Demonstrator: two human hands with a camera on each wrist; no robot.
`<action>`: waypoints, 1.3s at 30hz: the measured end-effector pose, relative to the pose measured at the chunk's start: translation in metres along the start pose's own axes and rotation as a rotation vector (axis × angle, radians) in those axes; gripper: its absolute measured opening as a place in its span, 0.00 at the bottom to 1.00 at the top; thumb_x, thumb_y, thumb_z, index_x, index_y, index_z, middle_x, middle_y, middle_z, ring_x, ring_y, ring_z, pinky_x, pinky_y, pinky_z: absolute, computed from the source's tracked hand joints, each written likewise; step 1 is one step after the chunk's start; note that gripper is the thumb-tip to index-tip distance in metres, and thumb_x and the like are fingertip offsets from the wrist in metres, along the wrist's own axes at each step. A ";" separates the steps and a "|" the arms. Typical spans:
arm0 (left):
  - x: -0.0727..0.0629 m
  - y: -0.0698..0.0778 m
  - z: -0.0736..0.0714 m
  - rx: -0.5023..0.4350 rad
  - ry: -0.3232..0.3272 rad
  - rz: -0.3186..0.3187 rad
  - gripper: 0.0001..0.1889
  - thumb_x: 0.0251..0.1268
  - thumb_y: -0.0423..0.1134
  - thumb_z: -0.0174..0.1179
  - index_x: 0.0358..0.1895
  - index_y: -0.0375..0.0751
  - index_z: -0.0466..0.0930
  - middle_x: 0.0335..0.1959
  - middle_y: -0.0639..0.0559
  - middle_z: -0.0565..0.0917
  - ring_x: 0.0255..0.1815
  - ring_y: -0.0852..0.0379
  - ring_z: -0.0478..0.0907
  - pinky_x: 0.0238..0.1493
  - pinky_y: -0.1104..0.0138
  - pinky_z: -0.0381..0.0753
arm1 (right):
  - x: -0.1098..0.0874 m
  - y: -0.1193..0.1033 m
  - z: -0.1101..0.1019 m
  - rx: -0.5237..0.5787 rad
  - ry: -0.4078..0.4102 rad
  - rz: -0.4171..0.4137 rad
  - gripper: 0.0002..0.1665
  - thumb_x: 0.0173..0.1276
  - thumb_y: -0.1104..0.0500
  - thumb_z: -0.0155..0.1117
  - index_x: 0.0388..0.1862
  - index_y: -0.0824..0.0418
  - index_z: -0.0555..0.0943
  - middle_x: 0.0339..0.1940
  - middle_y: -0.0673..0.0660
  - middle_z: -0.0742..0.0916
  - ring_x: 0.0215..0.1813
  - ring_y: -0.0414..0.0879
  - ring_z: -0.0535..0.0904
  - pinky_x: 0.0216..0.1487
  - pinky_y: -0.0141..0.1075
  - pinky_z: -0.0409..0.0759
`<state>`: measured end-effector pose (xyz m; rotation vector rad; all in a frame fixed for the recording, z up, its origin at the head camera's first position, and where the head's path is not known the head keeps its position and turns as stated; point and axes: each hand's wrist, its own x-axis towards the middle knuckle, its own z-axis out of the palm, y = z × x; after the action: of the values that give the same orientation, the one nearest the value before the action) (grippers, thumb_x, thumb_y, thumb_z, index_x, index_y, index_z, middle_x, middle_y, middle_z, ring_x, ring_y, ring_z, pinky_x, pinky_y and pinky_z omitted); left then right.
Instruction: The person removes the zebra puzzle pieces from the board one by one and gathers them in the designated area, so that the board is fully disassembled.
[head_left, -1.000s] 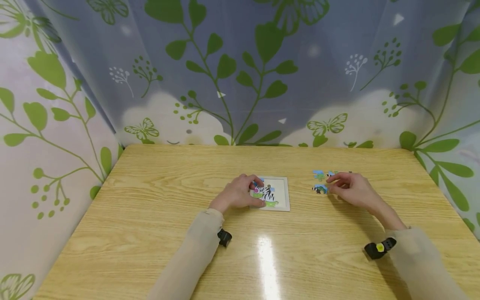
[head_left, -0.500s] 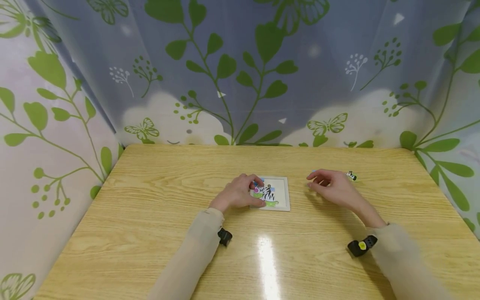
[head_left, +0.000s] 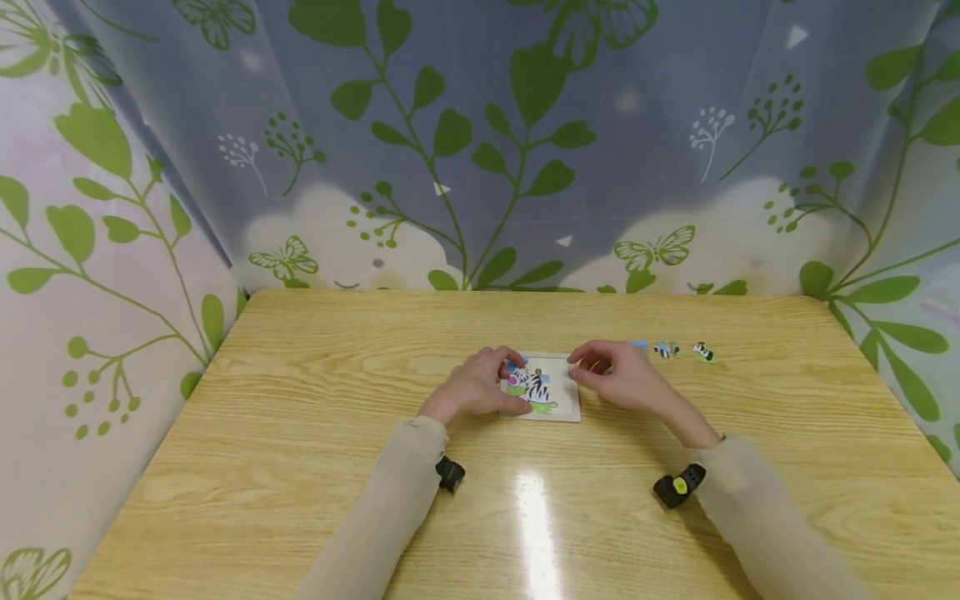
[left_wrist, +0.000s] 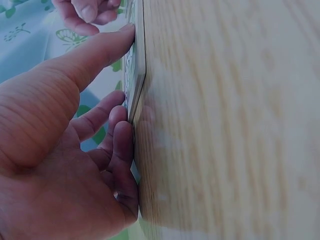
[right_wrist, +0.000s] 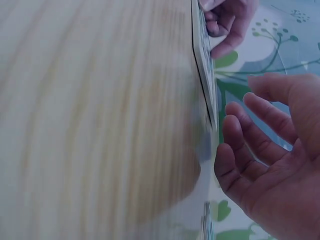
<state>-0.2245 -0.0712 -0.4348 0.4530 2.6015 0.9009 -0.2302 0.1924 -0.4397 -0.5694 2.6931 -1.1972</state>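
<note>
Beside the right grip (head_left: pixel 621 377), hold unclear, the left grip (head_left: pixel 474 384) clamps the puzzle tray (head_left: pixel 565 398).

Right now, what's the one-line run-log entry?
left hand: holds puzzle at left | right hand: near its right edge, grip unclear | puzzle: partly filled | loose pieces: on table, right of puzzle

A wide tabletop of light yellow-brown wood grain (head_left: pixel 337 417) carries a flat, off-white, square-cornered puzzle tray (head_left: pixel 562 395). Between two and three o'clock from it, three small loose pieces lie in a row: a light-blue piece (head_left: pixel 639 344), partly hidden, then a blue-and-dark piece (head_left: pixel 663 350), and farthest a black, white and green piece (head_left: pixel 703 352). Glare (head_left: pixel 535 533) streaks the wood at six o'clock.
</note>
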 end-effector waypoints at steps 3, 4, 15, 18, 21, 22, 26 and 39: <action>0.001 -0.001 0.000 -0.008 -0.003 -0.002 0.33 0.55 0.50 0.76 0.64 0.52 0.75 0.47 0.53 0.74 0.47 0.55 0.70 0.47 0.63 0.67 | 0.004 -0.004 0.006 0.001 -0.017 -0.021 0.12 0.71 0.55 0.68 0.50 0.58 0.86 0.37 0.54 0.88 0.37 0.44 0.82 0.39 0.36 0.79; 0.001 -0.001 0.000 -0.011 -0.004 -0.003 0.33 0.55 0.50 0.76 0.64 0.52 0.75 0.47 0.53 0.74 0.47 0.55 0.70 0.47 0.63 0.67 | 0.005 -0.005 0.007 0.000 -0.026 -0.029 0.12 0.71 0.56 0.68 0.50 0.59 0.86 0.37 0.54 0.88 0.37 0.44 0.81 0.40 0.35 0.79; 0.001 0.000 0.001 -0.007 -0.002 -0.010 0.33 0.55 0.50 0.76 0.64 0.53 0.75 0.46 0.53 0.74 0.46 0.55 0.70 0.46 0.63 0.68 | 0.018 -0.011 0.019 -0.065 -0.098 -0.036 0.16 0.67 0.55 0.72 0.52 0.59 0.85 0.42 0.57 0.86 0.38 0.45 0.78 0.41 0.37 0.76; 0.001 0.000 0.001 0.000 -0.004 -0.009 0.32 0.55 0.51 0.76 0.64 0.53 0.75 0.46 0.53 0.74 0.46 0.55 0.70 0.46 0.63 0.67 | 0.021 -0.013 0.021 -0.099 -0.107 -0.029 0.18 0.65 0.54 0.74 0.52 0.58 0.86 0.45 0.58 0.85 0.41 0.46 0.77 0.43 0.38 0.75; 0.002 0.000 0.000 0.012 -0.003 -0.003 0.32 0.56 0.51 0.76 0.63 0.53 0.75 0.46 0.53 0.74 0.45 0.55 0.69 0.45 0.63 0.66 | 0.023 -0.014 0.023 -0.125 -0.112 -0.035 0.19 0.65 0.53 0.75 0.53 0.57 0.87 0.44 0.58 0.84 0.42 0.47 0.76 0.43 0.39 0.75; 0.002 -0.001 0.000 0.017 -0.002 -0.001 0.32 0.56 0.51 0.76 0.63 0.53 0.75 0.45 0.53 0.74 0.45 0.55 0.69 0.45 0.64 0.66 | 0.024 -0.014 0.023 -0.131 -0.113 -0.041 0.19 0.65 0.53 0.75 0.53 0.56 0.87 0.44 0.59 0.83 0.42 0.48 0.76 0.42 0.39 0.74; 0.002 0.000 -0.001 0.028 -0.002 0.004 0.31 0.56 0.51 0.76 0.63 0.52 0.75 0.45 0.52 0.74 0.45 0.55 0.69 0.44 0.64 0.66 | 0.026 -0.015 0.025 -0.140 -0.108 -0.063 0.18 0.64 0.54 0.76 0.52 0.57 0.88 0.41 0.59 0.84 0.41 0.48 0.74 0.41 0.39 0.72; 0.002 0.001 -0.001 0.031 -0.007 -0.008 0.31 0.57 0.51 0.76 0.63 0.52 0.75 0.45 0.52 0.73 0.44 0.55 0.69 0.43 0.65 0.66 | 0.030 -0.019 0.026 -0.098 -0.149 0.000 0.16 0.64 0.56 0.75 0.49 0.59 0.86 0.33 0.56 0.81 0.35 0.47 0.69 0.36 0.38 0.66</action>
<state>-0.2263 -0.0703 -0.4334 0.4527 2.6126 0.8555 -0.2454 0.1511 -0.4429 -0.6451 2.6360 -0.9856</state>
